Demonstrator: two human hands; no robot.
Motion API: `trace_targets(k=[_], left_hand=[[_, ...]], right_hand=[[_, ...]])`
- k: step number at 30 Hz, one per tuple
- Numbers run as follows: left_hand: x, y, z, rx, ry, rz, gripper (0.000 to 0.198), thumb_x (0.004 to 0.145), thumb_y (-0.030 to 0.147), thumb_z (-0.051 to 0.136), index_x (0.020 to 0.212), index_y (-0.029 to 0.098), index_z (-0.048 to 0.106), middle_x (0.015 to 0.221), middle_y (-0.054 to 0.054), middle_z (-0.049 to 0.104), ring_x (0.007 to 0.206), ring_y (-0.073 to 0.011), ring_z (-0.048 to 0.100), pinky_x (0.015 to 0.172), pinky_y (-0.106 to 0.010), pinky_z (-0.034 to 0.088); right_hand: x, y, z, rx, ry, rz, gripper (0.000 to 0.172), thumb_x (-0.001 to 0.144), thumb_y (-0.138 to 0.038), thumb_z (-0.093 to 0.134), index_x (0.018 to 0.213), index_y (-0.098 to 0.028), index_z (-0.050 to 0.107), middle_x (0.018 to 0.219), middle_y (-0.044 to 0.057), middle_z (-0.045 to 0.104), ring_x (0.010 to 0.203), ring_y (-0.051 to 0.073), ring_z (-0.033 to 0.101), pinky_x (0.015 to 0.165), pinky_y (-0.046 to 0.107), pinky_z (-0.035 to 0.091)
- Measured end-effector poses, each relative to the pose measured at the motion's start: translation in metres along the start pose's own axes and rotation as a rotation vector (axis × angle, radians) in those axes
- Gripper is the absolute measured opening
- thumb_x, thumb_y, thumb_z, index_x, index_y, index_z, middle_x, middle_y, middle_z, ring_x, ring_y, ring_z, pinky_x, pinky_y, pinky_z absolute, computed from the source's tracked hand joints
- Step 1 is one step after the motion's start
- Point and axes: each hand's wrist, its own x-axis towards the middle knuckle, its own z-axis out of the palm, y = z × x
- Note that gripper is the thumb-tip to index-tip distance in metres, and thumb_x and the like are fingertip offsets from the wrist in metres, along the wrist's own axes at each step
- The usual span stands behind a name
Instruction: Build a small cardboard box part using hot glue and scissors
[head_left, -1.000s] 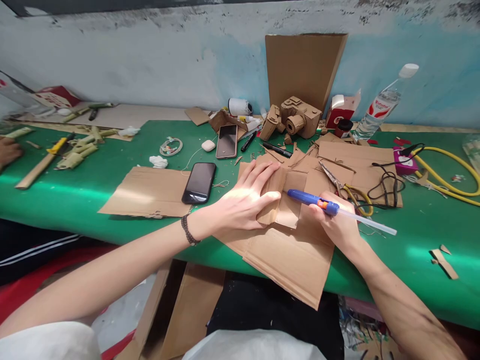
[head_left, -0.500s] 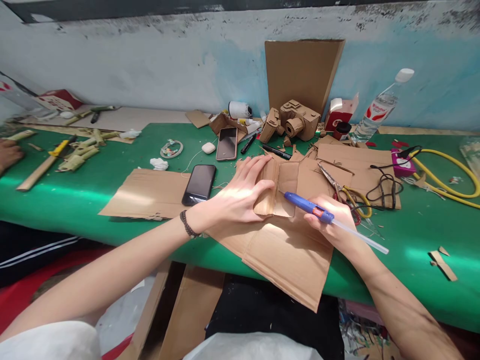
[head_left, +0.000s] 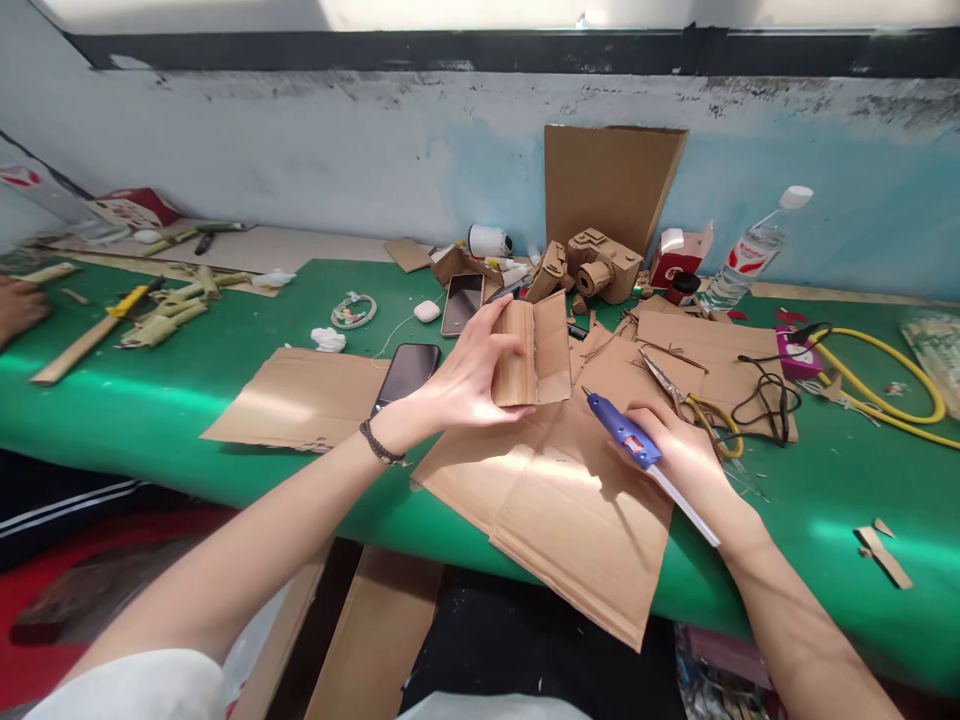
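Left hand (head_left: 476, 370): curled around the left side of the folded cardboard piece (head_left: 553, 345), pinching it between fingers above and below.
Folded cardboard piece: in the left hand's grip, over the far part of the large cardboard sheet (head_left: 574, 510), creased down its height and tilted; cannot tell about contact with the sheet beneath.
Right hand (head_left: 679, 455): wrapped around the body of the blue glue gun (head_left: 624, 430), fingers partly hidden.
Blue glue gun: aimed up and to the left, tip just beside the folded cardboard piece but apart from it; pale glue stick (head_left: 688, 512) jutting from the rear.
Large cardboard sheet: flat on the green bench (head_left: 795, 530), near corner overhanging the front edge.
Scissors (head_left: 664, 378): beyond the right hand, yellow-handled, lying on cardboard.
Black phone (head_left: 409, 368): just behind the left wrist, partly covered.
Cardboard camera (head_left: 611, 265): at the back, in front of a brown panel (head_left: 611, 185) against the wall.
Water bottle (head_left: 754, 258): to the right of the cardboard camera, white-capped.
Purple box (head_left: 797, 353): near the yellow cable (head_left: 926, 378), far right.
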Motion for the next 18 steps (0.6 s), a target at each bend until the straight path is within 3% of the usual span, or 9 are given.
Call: trace_targets(k=[4, 7, 9, 11, 14, 16, 18], left_hand=[[0.004, 0.011, -0.008, -0.003, 0.035, 0.008, 0.080, 0.085, 0.041, 0.096, 0.144, 0.021, 0.047, 0.190, -0.030, 0.019, 0.178, -0.0548, 0.025, 0.138, -0.083, 0.039], [0.008, 0.020, -0.008, -0.002, 0.076, -0.003, 0.079, 0.086, 0.048, 0.094, 0.144, 0.021, 0.048, 0.191, -0.026, 0.019, 0.178, -0.0558, 0.025, 0.138, -0.085, 0.039], [0.011, 0.023, -0.005, -0.033, 0.146, 0.024, 0.079, 0.085, 0.046, 0.094, 0.145, 0.024, 0.047, 0.191, -0.024, 0.018, 0.180, -0.0528, 0.023, 0.139, -0.082, 0.041], [0.016, 0.027, 0.001, -0.065, 0.209, 0.071, 0.082, 0.084, 0.041, 0.095, 0.147, 0.026, 0.046, 0.191, -0.025, 0.016, 0.181, -0.0507, 0.022, 0.140, -0.081, 0.040], [0.026, 0.034, 0.012, -0.072, 0.219, 0.055, 0.092, 0.078, 0.042, 0.098, 0.151, 0.030, 0.045, 0.192, -0.024, 0.015, 0.180, -0.0522, 0.025, 0.136, -0.085, 0.041], [0.034, 0.040, 0.021, -0.061, 0.206, 0.027, 0.097, 0.073, 0.043, 0.101, 0.152, 0.034, 0.047, 0.193, -0.021, 0.015, 0.178, -0.0557, 0.028, 0.132, -0.088, 0.043], [0.042, 0.046, 0.031, -0.061, 0.209, 0.049, 0.096, 0.073, 0.045, 0.102, 0.151, 0.035, 0.047, 0.193, -0.021, 0.015, 0.177, -0.0564, 0.028, 0.131, -0.090, 0.043]], right_hand=[[0.003, 0.016, 0.000, -0.031, -0.153, -0.030, 0.039, 0.107, -0.024, 0.063, 0.144, -0.019, 0.073, 0.145, 0.021, 0.074, 0.112, 0.035, 0.081, 0.095, 0.047, 0.066], [0.004, 0.023, -0.019, 0.091, -0.223, -0.025, 0.057, 0.106, -0.019, 0.057, 0.162, -0.023, 0.063, 0.159, 0.021, 0.068, 0.138, 0.037, 0.075, 0.114, 0.053, 0.064], [0.008, 0.022, -0.038, 0.194, -0.291, 0.000, 0.060, 0.107, -0.025, 0.063, 0.166, -0.030, 0.062, 0.166, 0.016, 0.066, 0.150, 0.036, 0.069, 0.123, 0.054, 0.061], [0.017, 0.014, -0.053, 0.294, -0.316, 0.077, 0.058, 0.107, -0.042, 0.074, 0.164, -0.035, 0.066, 0.168, 0.013, 0.068, 0.151, 0.038, 0.070, 0.124, 0.055, 0.061], [0.041, -0.007, -0.055, 0.579, -0.051, 0.239, 0.060, 0.112, -0.064, 0.066, 0.164, -0.035, 0.065, 0.168, 0.014, 0.069, 0.152, 0.037, 0.070, 0.122, 0.056, 0.062], [0.057, -0.023, -0.040, 0.827, 0.123, 0.247, 0.065, 0.117, -0.074, 0.043, 0.164, -0.033, 0.065, 0.166, 0.015, 0.071, 0.147, 0.035, 0.074, 0.114, 0.053, 0.067], [0.066, -0.036, -0.019, 0.869, 0.174, 0.236, 0.074, 0.119, -0.076, 0.026, 0.163, -0.031, 0.064, 0.155, 0.015, 0.078, 0.136, 0.034, 0.080, 0.102, 0.050, 0.071]])
